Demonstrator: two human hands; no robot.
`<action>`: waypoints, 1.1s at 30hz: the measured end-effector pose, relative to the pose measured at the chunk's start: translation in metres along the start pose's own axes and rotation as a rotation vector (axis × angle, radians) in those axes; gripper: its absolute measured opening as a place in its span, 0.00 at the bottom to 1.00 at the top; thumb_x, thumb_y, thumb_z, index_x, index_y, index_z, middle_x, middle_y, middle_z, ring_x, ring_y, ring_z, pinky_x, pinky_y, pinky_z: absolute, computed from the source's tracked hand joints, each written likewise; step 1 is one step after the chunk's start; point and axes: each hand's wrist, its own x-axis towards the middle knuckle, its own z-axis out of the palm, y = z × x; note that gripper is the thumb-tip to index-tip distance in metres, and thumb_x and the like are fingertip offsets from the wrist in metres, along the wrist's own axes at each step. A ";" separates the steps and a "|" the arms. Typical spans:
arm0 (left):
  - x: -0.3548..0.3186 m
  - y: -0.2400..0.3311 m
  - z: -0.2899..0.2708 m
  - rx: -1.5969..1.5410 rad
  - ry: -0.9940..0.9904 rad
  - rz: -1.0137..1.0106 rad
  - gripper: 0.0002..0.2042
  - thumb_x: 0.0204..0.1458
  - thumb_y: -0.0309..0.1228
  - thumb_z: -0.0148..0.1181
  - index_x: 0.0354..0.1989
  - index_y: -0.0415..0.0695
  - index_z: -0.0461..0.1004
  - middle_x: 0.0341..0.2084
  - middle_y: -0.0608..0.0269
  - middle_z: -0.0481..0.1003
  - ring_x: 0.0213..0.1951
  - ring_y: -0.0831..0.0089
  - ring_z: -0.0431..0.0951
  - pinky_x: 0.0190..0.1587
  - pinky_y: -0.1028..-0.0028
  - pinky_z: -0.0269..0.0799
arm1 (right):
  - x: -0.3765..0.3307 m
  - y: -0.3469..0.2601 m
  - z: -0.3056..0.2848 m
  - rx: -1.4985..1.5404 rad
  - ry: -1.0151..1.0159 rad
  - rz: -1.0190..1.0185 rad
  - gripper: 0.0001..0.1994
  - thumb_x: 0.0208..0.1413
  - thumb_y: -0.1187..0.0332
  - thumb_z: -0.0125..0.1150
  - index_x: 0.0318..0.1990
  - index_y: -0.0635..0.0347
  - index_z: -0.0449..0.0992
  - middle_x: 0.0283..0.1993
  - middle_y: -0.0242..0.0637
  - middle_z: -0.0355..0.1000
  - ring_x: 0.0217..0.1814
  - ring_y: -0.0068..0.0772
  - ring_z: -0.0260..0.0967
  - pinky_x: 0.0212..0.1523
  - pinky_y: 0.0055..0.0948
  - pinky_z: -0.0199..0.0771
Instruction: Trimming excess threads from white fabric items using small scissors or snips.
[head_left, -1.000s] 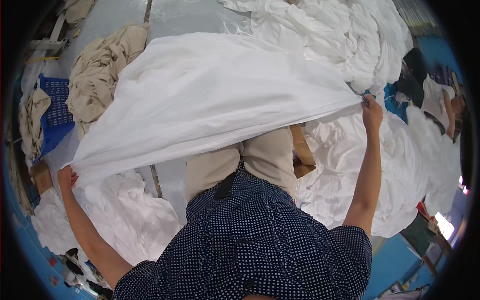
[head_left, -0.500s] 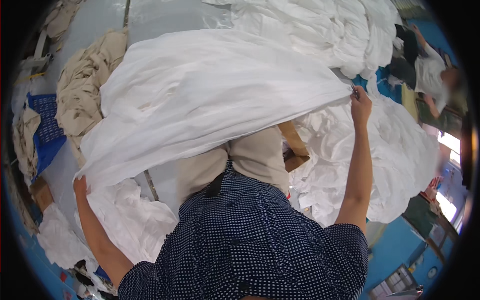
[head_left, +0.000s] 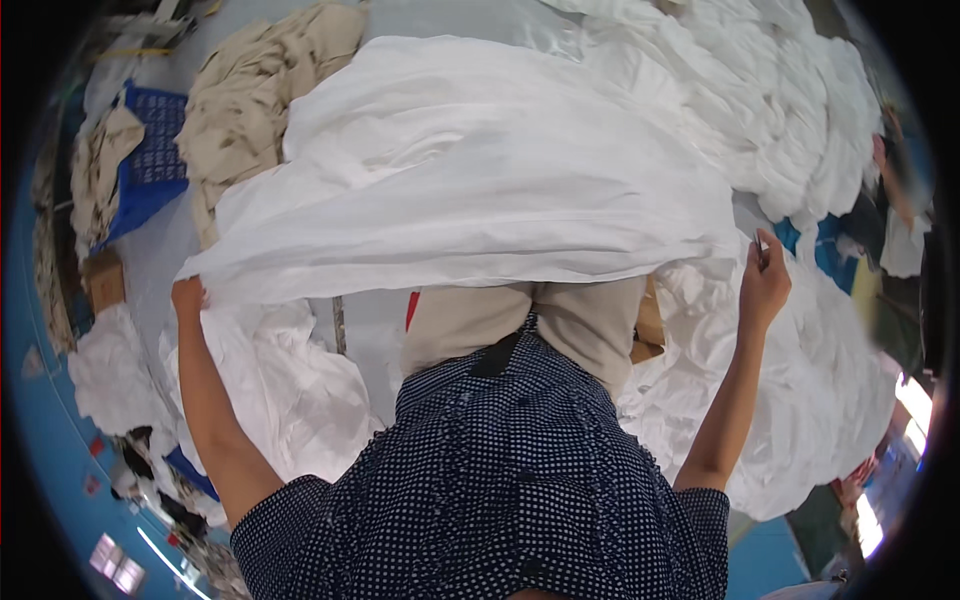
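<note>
A wide white cloth (head_left: 480,210) is spread across the table in front of me, its near edge stretched beside my thighs. My left hand (head_left: 188,296) is closed on the cloth's near left corner. Just beyond the cloth's right end is my right hand (head_left: 768,285), its fingers pinched around a small dark tool (head_left: 761,254), too small to make out fully; it looks like thread snips. Whether those fingers also touch the cloth edge, I cannot tell.
Heaps of white cloth lie at the far right (head_left: 740,90), near right (head_left: 800,380) and near left (head_left: 290,390). Beige cloth (head_left: 265,85) is piled at the far left, beside a blue plastic basket (head_left: 155,135). A cardboard box (head_left: 648,325) is by my right thigh. Another person (head_left: 905,215) is at the right.
The cloth's near edge has come down level on the right. My right hand has lowered and its fingers have loosened from the cloth corner. The view has also shifted.
</note>
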 end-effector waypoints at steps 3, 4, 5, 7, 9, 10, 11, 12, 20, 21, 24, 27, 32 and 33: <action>-0.011 -0.010 -0.033 0.075 0.183 0.092 0.25 0.63 0.50 0.47 0.34 0.40 0.81 0.25 0.49 0.82 0.29 0.52 0.83 0.38 0.55 0.77 | -0.048 -0.090 -0.010 0.388 -0.013 -0.340 0.15 0.54 0.73 0.65 0.50 0.51 0.82 0.23 0.32 0.70 0.21 0.34 0.66 0.26 0.31 0.68; -0.011 -0.009 -0.024 0.073 0.170 0.077 0.25 0.63 0.50 0.47 0.34 0.40 0.81 0.25 0.49 0.82 0.29 0.52 0.83 0.38 0.55 0.77 | -0.063 -0.116 -0.016 0.291 -0.056 -0.522 0.17 0.52 0.74 0.65 0.51 0.52 0.82 0.22 0.31 0.68 0.21 0.32 0.66 0.25 0.30 0.67; -0.014 0.005 -0.013 0.062 0.111 0.057 0.24 0.63 0.50 0.47 0.35 0.41 0.81 0.26 0.49 0.82 0.31 0.51 0.83 0.39 0.54 0.77 | -0.077 -0.139 -0.021 0.184 -0.094 -0.701 0.19 0.50 0.75 0.64 0.52 0.53 0.82 0.21 0.29 0.66 0.20 0.29 0.65 0.25 0.28 0.65; -0.014 0.011 -0.010 0.058 0.072 0.016 0.24 0.63 0.50 0.47 0.36 0.42 0.81 0.27 0.49 0.82 0.32 0.50 0.83 0.40 0.54 0.77 | -0.092 -0.168 -0.008 0.211 -0.031 -0.939 0.27 0.43 0.76 0.63 0.55 0.53 0.81 0.20 0.27 0.63 0.20 0.26 0.64 0.24 0.28 0.64; -0.009 -0.002 -0.016 0.123 0.083 0.135 0.15 0.62 0.40 0.54 0.45 0.41 0.78 0.32 0.54 0.83 0.29 0.61 0.84 0.29 0.64 0.79 | -0.098 -0.182 0.005 0.214 -0.048 -0.987 0.33 0.38 0.77 0.60 0.60 0.53 0.78 0.21 0.26 0.64 0.20 0.25 0.65 0.25 0.28 0.64; -0.007 -0.010 -0.016 0.127 0.097 0.116 0.15 0.62 0.40 0.54 0.45 0.41 0.78 0.32 0.54 0.83 0.29 0.61 0.84 0.29 0.64 0.79 | -0.098 -0.189 0.008 0.154 -0.060 -0.954 0.35 0.37 0.77 0.59 0.62 0.54 0.77 0.21 0.26 0.65 0.20 0.25 0.65 0.25 0.29 0.65; -0.005 -0.025 -0.025 0.367 0.223 0.325 0.14 0.62 0.39 0.54 0.44 0.42 0.79 0.33 0.53 0.83 0.30 0.59 0.84 0.32 0.61 0.79 | -0.098 -0.194 0.013 0.117 -0.067 -0.918 0.36 0.37 0.77 0.58 0.63 0.54 0.75 0.22 0.26 0.67 0.21 0.26 0.66 0.25 0.29 0.65; -0.004 -0.030 -0.030 0.596 0.331 0.542 0.13 0.62 0.38 0.53 0.44 0.43 0.79 0.33 0.52 0.82 0.32 0.56 0.84 0.35 0.59 0.79 | -0.097 -0.197 0.011 0.094 -0.144 -0.835 0.38 0.37 0.78 0.57 0.65 0.55 0.74 0.23 0.29 0.70 0.21 0.29 0.67 0.25 0.30 0.67; -0.091 0.063 -0.039 0.169 0.347 0.245 0.10 0.61 0.31 0.53 0.43 0.41 0.80 0.32 0.46 0.81 0.37 0.45 0.82 0.39 0.55 0.75 | -0.032 -0.178 0.013 0.126 0.141 -0.901 0.24 0.45 0.81 0.59 0.52 0.54 0.81 0.33 0.34 0.80 0.28 0.34 0.77 0.30 0.32 0.75; -0.110 0.109 -0.051 0.105 0.356 0.328 0.11 0.61 0.33 0.55 0.43 0.41 0.79 0.36 0.44 0.80 0.40 0.44 0.80 0.41 0.54 0.75 | -0.012 -0.158 -0.002 0.073 0.200 -0.811 0.21 0.48 0.82 0.60 0.50 0.54 0.82 0.35 0.34 0.81 0.31 0.34 0.79 0.32 0.32 0.77; -0.203 0.219 -0.077 0.045 0.562 0.703 0.08 0.58 0.30 0.58 0.37 0.40 0.80 0.33 0.46 0.80 0.35 0.46 0.79 0.38 0.58 0.75 | 0.056 -0.094 -0.063 0.119 0.511 -0.398 0.15 0.57 0.79 0.61 0.49 0.51 0.83 0.42 0.34 0.83 0.39 0.38 0.81 0.42 0.29 0.80; -0.285 0.262 -0.076 0.093 0.646 1.438 0.13 0.60 0.38 0.59 0.33 0.41 0.79 0.30 0.56 0.79 0.30 0.58 0.78 0.34 0.63 0.74 | 0.109 0.080 -0.078 0.237 0.735 -0.297 0.14 0.58 0.77 0.62 0.49 0.52 0.83 0.44 0.34 0.83 0.39 0.37 0.81 0.42 0.29 0.79; -0.321 0.303 -0.014 0.039 0.236 1.573 0.20 0.65 0.43 0.52 0.48 0.36 0.78 0.33 0.55 0.78 0.31 0.57 0.76 0.34 0.63 0.72 | 0.106 0.108 -0.016 -0.019 0.378 -0.082 0.16 0.50 0.71 0.58 0.46 0.53 0.83 0.41 0.41 0.82 0.41 0.41 0.80 0.44 0.34 0.75; -0.319 0.302 -0.006 0.033 0.187 1.482 0.18 0.64 0.41 0.54 0.49 0.37 0.78 0.34 0.55 0.78 0.31 0.56 0.75 0.34 0.63 0.72 | 0.091 0.079 -0.007 -0.028 0.264 0.016 0.14 0.50 0.70 0.59 0.45 0.53 0.84 0.39 0.40 0.82 0.41 0.40 0.80 0.43 0.34 0.75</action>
